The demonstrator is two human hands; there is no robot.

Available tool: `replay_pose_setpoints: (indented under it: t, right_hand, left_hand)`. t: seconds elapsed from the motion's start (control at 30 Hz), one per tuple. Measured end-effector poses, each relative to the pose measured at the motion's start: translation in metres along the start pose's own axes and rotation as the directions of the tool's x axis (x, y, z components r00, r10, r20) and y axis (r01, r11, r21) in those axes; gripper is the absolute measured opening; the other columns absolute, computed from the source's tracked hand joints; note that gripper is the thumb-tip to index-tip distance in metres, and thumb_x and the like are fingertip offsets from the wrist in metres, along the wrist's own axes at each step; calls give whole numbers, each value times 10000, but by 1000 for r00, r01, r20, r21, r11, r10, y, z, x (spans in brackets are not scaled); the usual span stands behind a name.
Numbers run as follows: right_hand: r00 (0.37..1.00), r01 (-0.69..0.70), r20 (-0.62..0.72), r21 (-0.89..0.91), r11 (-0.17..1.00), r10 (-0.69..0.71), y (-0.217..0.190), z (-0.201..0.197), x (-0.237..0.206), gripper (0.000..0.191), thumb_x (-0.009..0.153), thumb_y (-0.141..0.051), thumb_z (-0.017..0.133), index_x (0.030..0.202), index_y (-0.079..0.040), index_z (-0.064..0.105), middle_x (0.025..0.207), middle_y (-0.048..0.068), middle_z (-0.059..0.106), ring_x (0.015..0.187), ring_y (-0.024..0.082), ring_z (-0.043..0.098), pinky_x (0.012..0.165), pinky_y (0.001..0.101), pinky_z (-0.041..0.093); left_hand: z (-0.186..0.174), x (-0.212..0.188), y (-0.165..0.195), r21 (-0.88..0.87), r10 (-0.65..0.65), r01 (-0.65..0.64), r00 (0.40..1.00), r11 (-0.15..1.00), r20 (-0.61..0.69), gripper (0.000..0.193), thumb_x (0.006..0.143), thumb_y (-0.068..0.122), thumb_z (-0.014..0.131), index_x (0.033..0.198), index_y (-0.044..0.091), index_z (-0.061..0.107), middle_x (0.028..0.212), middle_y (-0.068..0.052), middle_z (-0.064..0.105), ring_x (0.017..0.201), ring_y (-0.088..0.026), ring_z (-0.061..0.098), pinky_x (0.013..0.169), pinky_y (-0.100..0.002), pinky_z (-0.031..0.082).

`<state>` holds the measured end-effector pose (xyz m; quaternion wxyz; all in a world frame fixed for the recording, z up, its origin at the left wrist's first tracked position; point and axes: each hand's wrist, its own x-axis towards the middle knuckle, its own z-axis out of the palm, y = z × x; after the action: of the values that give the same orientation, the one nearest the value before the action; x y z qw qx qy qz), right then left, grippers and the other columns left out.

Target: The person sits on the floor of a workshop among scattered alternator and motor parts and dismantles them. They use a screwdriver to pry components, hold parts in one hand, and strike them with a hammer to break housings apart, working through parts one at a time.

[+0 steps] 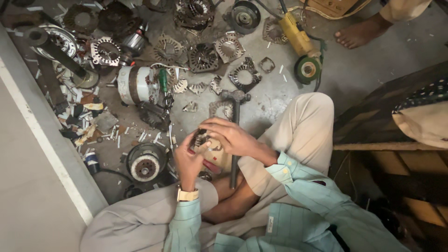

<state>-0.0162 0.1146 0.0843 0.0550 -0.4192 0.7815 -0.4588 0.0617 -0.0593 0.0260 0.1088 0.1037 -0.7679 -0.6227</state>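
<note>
I sit cross-legged on a concrete floor. My left hand (187,161) and my right hand (229,135) both grip a small metal motor part (204,140) with a pale plate, held just above my lap. The left hand has it from below and the left side. The right hand's fingers curl over its top. A hammer (234,135) with a grey metal handle lies on the floor under my right hand, its head pointing away from me.
Many motor end plates and stators (203,57) litter the floor ahead. A white motor body (135,85) with a green-handled screwdriver (163,80) lies left, a round rotor housing (145,162) near my left knee. A yellow angle grinder (298,44) and another person's bare foot (359,33) are at top right.
</note>
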Motion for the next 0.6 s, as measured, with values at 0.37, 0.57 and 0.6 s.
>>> replay_pose_setpoints:
  t: [0.37,0.57,0.6]
  right_hand:
    - [1000,-11,11,-52,999,11,4,-1,1,298,944,-173,708,1193,-15,669,1096,145,682,1023,356,658,903,420,535]
    - [998,-24,56,-94,995,30,5,-3,2,273,926,-198,723,1137,-30,685,1048,133,685,1013,359,660,909,437,526]
    - [998,-25,49,-101,995,30,5,-3,2,283,924,-198,722,1145,-26,681,1059,134,684,1019,362,658,909,437,527]
  left_hand:
    - [8,-8,15,419,228,-169,969,892,-95,234,863,192,763,1041,43,737,959,-173,746,845,-372,720,737,-443,558]
    - [8,-11,15,427,212,-156,974,891,-86,232,866,200,759,1047,56,739,959,-164,744,851,-370,716,736,-446,554]
    - [9,-11,15,426,210,-160,975,890,-73,243,873,200,757,1064,52,734,964,-166,741,857,-369,715,740,-446,554]
